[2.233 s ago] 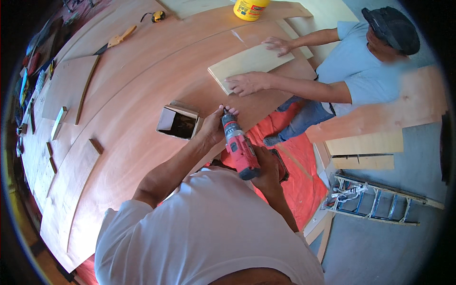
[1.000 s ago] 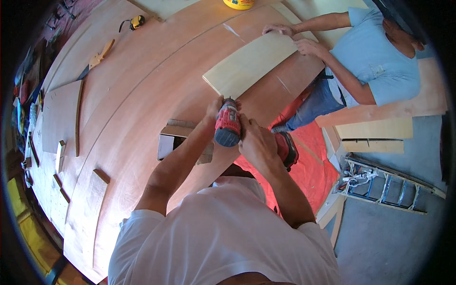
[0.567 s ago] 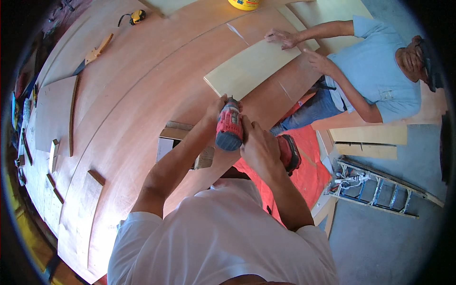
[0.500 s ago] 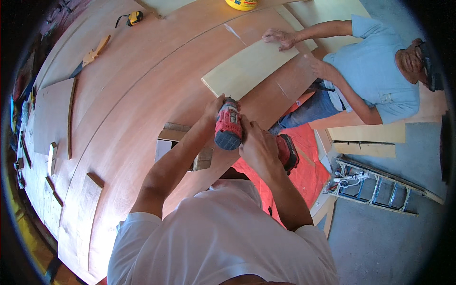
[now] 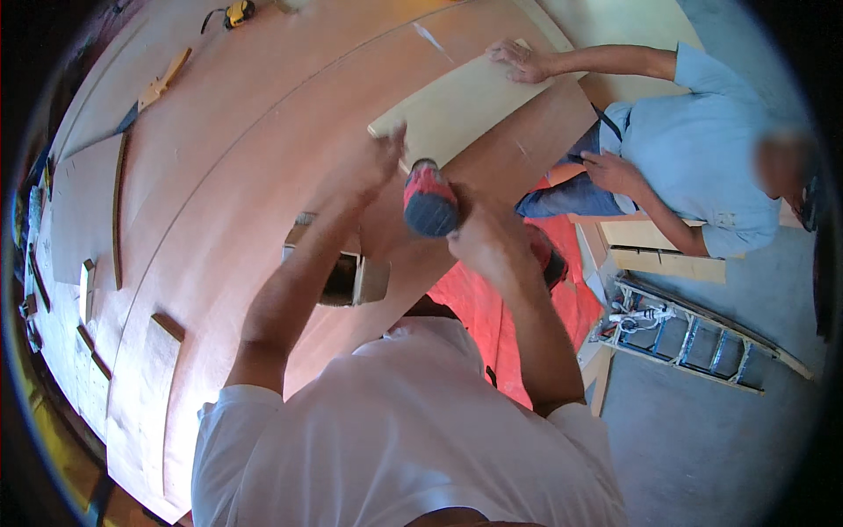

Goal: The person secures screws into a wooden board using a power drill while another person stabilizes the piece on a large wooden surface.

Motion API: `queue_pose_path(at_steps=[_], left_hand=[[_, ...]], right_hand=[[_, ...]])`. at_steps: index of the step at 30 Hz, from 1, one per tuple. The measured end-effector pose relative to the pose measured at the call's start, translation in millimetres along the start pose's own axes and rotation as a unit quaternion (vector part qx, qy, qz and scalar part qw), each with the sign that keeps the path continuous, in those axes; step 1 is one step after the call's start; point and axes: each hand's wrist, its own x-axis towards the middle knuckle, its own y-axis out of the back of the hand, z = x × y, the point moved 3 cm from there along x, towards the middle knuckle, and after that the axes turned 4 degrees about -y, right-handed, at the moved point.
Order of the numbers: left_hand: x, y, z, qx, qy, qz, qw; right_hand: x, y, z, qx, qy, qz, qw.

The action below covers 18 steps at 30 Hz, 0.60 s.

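A red and black cordless drill [image 5: 430,200] is in my right hand [image 5: 488,230], whose fingers are wrapped round its grip. Its front end points at the near end of a pale plywood board [image 5: 465,104]; whether the bit touches the wood is hidden. My left hand [image 5: 376,162] is at the left corner of that board, its fingers smeared by motion. Across from me, a co-worker in a light blue shirt rests one hand [image 5: 520,63] on the board's far end. The co-worker's other hand [image 5: 612,171] is held off the board, near the body.
A small open wooden box [image 5: 364,279] stands beside my left forearm. On the big reddish plywood table [image 5: 255,193] lie a handsaw [image 5: 163,81], a tape measure [image 5: 237,14], a plywood panel [image 5: 88,211] and offcut strips [image 5: 164,395]. A ladder [image 5: 685,338] lies at the right beyond red cloth [image 5: 562,299].
My left hand has moved up and left, away from the drill's tip. The drill has tilted and shifted slightly up. The co-worker's nearer hand has drawn back from the board.
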Motion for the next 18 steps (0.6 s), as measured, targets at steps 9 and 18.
queue_pose_path(at_steps=[9, 18], left_hand=[[-43.6, -0.4, 133.3, 0.236, -0.261, -0.088, 0.932], [-105.4, 1.1, 84.5, 0.102, -0.290, 0.041, 0.951]], right_hand=[[44.7, 1.9, 1.2, -0.148, 0.063, -0.087, 0.983], [7.8, -7.3, -14.6, -0.092, -0.017, -0.072, 0.993]])
